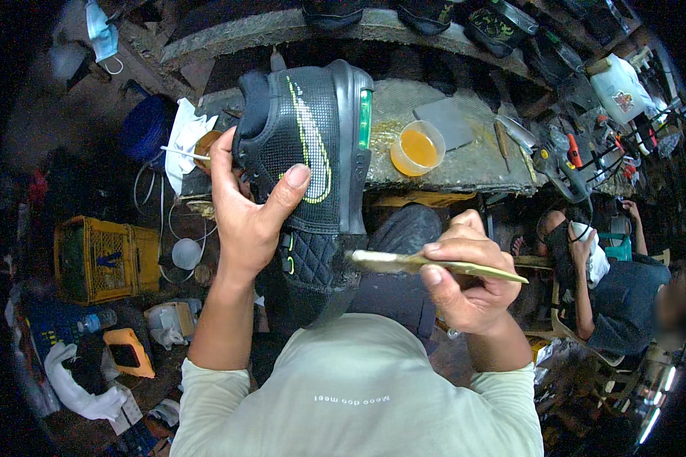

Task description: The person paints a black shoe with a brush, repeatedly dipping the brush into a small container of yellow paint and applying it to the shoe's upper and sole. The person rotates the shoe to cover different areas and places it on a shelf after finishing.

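My left hand grips a black mesh shoe or boot with a pale, yellow-edged curved emblem and a quilted lower section, held upright across the front of the workbench. In my right hand is a flat, pale-handled brush, its tip at the quilted section's right edge; whether it touches is unclear. On the bench, right of the shoe, a clear cup of orange-yellow liquid stands beside a grey flat slab. White crumpled paper lies to the left, near my fingers.
Tools and a white jug crowd the bench's right end. A seated person works at my right. A yellow crate, blue bucket and scattered rags are at my left. A shelf runs behind.
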The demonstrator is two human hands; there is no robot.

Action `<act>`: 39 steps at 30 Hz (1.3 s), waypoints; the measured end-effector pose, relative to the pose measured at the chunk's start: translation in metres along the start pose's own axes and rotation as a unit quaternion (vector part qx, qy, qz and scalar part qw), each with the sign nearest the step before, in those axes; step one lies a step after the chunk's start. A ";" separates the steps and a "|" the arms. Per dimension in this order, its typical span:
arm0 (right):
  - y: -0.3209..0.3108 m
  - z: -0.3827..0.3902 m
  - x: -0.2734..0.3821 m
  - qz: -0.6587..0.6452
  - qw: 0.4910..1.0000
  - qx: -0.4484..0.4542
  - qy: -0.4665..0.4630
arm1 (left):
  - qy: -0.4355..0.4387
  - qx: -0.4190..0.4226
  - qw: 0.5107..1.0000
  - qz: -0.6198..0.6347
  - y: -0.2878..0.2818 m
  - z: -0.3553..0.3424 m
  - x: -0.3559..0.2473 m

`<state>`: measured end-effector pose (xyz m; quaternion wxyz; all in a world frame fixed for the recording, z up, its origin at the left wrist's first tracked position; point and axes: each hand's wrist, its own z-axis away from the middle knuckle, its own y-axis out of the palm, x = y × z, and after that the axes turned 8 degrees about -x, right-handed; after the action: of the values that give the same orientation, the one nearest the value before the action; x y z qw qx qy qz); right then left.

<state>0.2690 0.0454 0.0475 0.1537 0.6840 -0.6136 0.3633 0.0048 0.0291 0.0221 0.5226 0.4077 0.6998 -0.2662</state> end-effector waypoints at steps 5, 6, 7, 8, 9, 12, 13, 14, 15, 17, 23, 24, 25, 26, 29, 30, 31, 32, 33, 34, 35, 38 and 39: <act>0.004 0.006 0.007 -0.020 0.998 -0.061 0.000 | 0.009 -0.031 0.999 0.020 -0.003 0.007 -0.001; 0.005 0.008 0.009 -0.019 0.999 -0.049 0.000 | 0.029 -0.039 0.999 0.007 -0.002 0.008 0.000; 0.006 0.010 0.010 -0.016 1.000 -0.023 0.000 | 0.050 -0.047 0.998 -0.009 -0.002 0.009 0.001; 0.010 0.011 0.008 -0.004 1.000 -0.028 -0.010 | 0.048 -0.050 0.998 -0.006 -0.002 0.010 0.001; 0.013 0.012 0.007 -0.001 0.999 -0.040 -0.027 | 0.058 -0.057 0.997 -0.009 -0.002 0.011 0.001; 0.016 0.014 0.005 0.018 0.998 -0.052 -0.027 | 0.083 -0.084 0.992 -0.043 -0.004 0.015 0.001; 0.016 0.015 0.005 0.020 0.998 -0.050 -0.030 | 0.087 -0.087 0.992 -0.033 -0.004 0.016 0.001; 0.016 0.016 0.005 0.017 0.998 -0.055 -0.030 | 0.091 -0.091 0.991 -0.024 -0.004 0.016 0.001; 0.016 0.016 0.005 0.015 0.998 -0.059 -0.029 | 0.094 -0.095 0.991 -0.015 -0.004 0.017 0.001; 0.014 0.017 0.005 0.020 0.998 -0.060 -0.021 | 0.090 -0.093 0.992 -0.013 -0.005 0.017 0.002; 0.010 0.019 0.005 0.021 0.995 -0.093 -0.008 | 0.074 -0.095 0.993 -0.013 -0.004 0.016 0.003; 0.009 0.019 0.006 0.015 0.996 -0.085 -0.005 | 0.071 -0.102 0.992 -0.025 -0.003 0.015 0.003; 0.009 0.019 0.007 0.003 0.996 -0.086 -0.006 | 0.077 -0.097 0.992 -0.019 -0.003 0.015 0.003; 0.009 0.018 0.007 -0.008 0.997 -0.076 -0.001 | 0.079 -0.096 0.992 -0.012 -0.002 0.015 0.004; 0.011 0.017 0.008 -0.023 0.997 -0.072 0.008 | 0.086 -0.088 0.992 -0.014 -0.001 0.015 0.003; 0.013 0.017 0.008 -0.024 0.997 -0.072 0.003 | 0.089 -0.087 0.992 -0.021 -0.001 0.015 0.002; 0.015 0.016 0.007 -0.028 0.997 -0.074 0.000 | 0.090 -0.086 0.992 -0.019 -0.001 0.015 0.001; 0.017 0.016 0.007 -0.035 0.996 -0.076 0.000 | 0.091 -0.085 0.992 -0.021 -0.002 0.015 0.001; 0.018 0.015 0.006 -0.031 0.997 -0.074 0.000 | 0.092 -0.086 0.992 -0.028 -0.002 0.015 0.001; 0.019 0.015 0.006 -0.030 0.997 -0.073 0.001 | 0.095 -0.086 0.992 -0.016 -0.002 0.015 0.000; 0.020 0.015 0.005 -0.030 0.997 -0.078 0.001 | 0.098 -0.088 0.991 -0.010 -0.002 0.015 0.000; 0.019 0.016 0.004 -0.014 0.998 -0.069 0.001 | 0.087 -0.096 0.992 -0.010 -0.003 0.017 0.000; 0.018 0.017 0.003 -0.009 0.997 -0.071 -0.003 | 0.080 -0.103 0.991 -0.017 -0.004 0.017 -0.001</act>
<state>0.2566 0.0285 0.0340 0.2035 0.6778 -0.6323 0.3151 0.0108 0.0130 0.0171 0.4992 0.3595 0.7703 -0.1681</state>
